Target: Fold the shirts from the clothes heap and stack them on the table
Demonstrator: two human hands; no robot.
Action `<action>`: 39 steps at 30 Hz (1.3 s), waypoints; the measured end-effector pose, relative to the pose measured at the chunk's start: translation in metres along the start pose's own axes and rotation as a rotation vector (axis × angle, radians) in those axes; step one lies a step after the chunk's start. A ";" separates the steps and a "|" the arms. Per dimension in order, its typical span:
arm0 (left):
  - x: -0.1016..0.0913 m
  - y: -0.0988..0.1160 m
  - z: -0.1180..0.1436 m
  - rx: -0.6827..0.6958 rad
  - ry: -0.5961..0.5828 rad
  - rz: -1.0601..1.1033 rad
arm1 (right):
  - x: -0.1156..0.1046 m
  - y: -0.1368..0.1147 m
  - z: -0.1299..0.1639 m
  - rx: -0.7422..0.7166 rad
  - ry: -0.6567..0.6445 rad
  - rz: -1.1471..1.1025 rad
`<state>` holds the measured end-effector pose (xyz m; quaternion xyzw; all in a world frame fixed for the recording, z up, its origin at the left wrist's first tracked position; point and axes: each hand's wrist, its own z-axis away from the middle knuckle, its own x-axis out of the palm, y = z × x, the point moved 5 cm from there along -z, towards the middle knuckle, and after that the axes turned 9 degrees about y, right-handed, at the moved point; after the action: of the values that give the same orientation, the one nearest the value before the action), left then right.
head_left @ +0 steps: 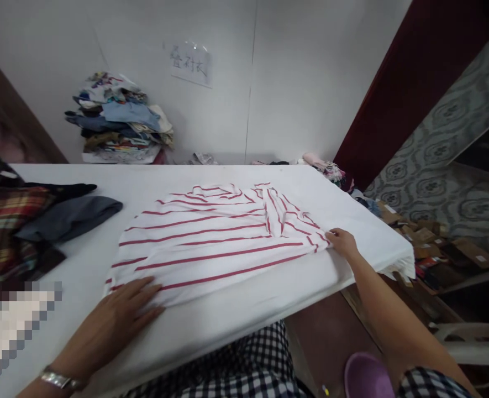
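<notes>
White walls behind, white-covered bench running left to right, paper sign taped to the wall. Red-and-white striped shirt is laid flat mid-bench, partly folded, right side bunched where a sleeve is turned in

Left hand is pressed flat on the shirt's near-left corner, fingers spread, nothing gripped. Right hand is set on the shirt's right edge, fingers curled at the fabric; whether the hem is pinched or only touched cannot be told

Dark grey garment and plaid cloth are heaped at the left end, well apart from the shirt. Stack of folded clothes is seen at the back wall. Cardboard boxes lie on the floor at right

Risks, judged from the layout:
- right edge sits near the bench corner; a pull that way could drag the shirt off the bench
- bunched sleeve could be trapped in a fold, leaving a lumpy crease
- bench cover could slide under the flat left hand and skew the stripes
</notes>
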<state>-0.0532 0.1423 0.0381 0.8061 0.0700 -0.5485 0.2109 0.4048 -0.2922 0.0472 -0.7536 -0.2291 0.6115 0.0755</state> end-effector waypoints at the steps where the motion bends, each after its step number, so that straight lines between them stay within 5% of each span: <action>1: -0.003 0.002 0.001 0.000 -0.006 0.000 | 0.002 0.004 0.003 -0.018 -0.009 0.014; 7: -0.019 0.012 0.012 -0.068 -0.069 0.085 | 0.002 -0.023 0.034 -0.322 0.232 -0.084; 13: -0.022 -0.001 -0.022 -0.196 0.055 0.014 | 0.023 -0.090 0.052 -0.528 0.013 -0.192; 19: 0.012 0.004 -0.074 0.003 -0.019 -0.102 | 0.035 -0.122 0.023 -0.319 0.018 -0.001; 24: 0.008 0.013 -0.079 -0.003 -0.046 -0.090 | 0.038 -0.158 0.004 -0.338 -0.031 0.001; 31: -0.013 -0.003 -0.065 -0.411 -0.088 0.333 | 0.072 -0.207 -0.022 -0.226 -0.216 0.079; 35: -0.008 -0.024 -0.066 -0.477 -0.065 0.297 | 0.095 -0.219 -0.033 -0.164 -0.271 0.053; 39: 0.000 -0.025 -0.065 -0.448 -0.176 0.364 | 0.092 -0.224 -0.047 -0.142 -0.174 -0.056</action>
<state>-0.0064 0.1914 0.0513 0.6882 0.0249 -0.5403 0.4836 0.4070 -0.0460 0.0651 -0.6943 -0.2984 0.6546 0.0188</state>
